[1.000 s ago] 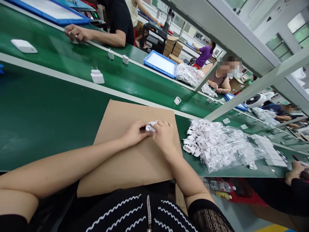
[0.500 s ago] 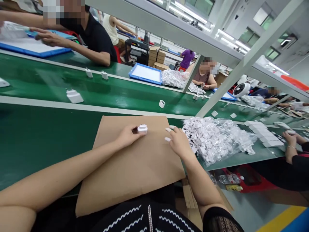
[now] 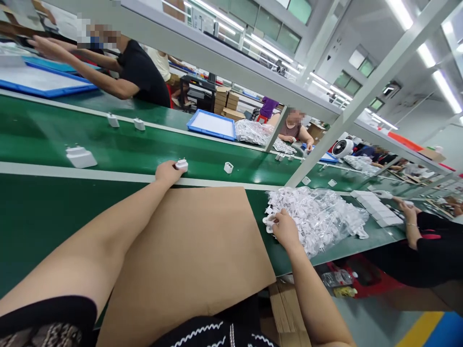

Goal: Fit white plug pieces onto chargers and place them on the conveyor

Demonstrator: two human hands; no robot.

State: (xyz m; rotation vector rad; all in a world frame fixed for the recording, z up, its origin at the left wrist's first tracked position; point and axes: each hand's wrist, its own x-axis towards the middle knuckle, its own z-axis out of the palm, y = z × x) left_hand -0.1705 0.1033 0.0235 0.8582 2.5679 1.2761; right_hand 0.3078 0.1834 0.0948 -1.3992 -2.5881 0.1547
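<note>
My left hand [image 3: 168, 174] reaches out over the green conveyor belt [image 3: 152, 147]. It is closed on a white plug charger [image 3: 182, 166], whose two prongs point up. My right hand [image 3: 287, 230] is at the near left edge of a heap of small white plastic parts [image 3: 304, 212], which lies partly in a clear bag. Its fingers are bent together against white pieces there. White covers on the fingertips blend with the parts, so what they pinch is unclear. A brown cardboard sheet [image 3: 195, 246] lies in front of me, between my arms.
On the belt stand a larger-looking white charger [image 3: 81, 157], a white charger housing [image 3: 228, 167] and several others. A slanted metal post [image 3: 314, 144] rises beyond the heap. White boxes [image 3: 378, 208] lie to the right, near a co-worker's arm [image 3: 412, 231]. Co-workers sit across the belt beside blue-rimmed trays [image 3: 211, 125].
My left hand has moved forward from above the cardboard to the belt, carrying the charger. My right hand has shifted from the cardboard's edge to the heap of white parts.
</note>
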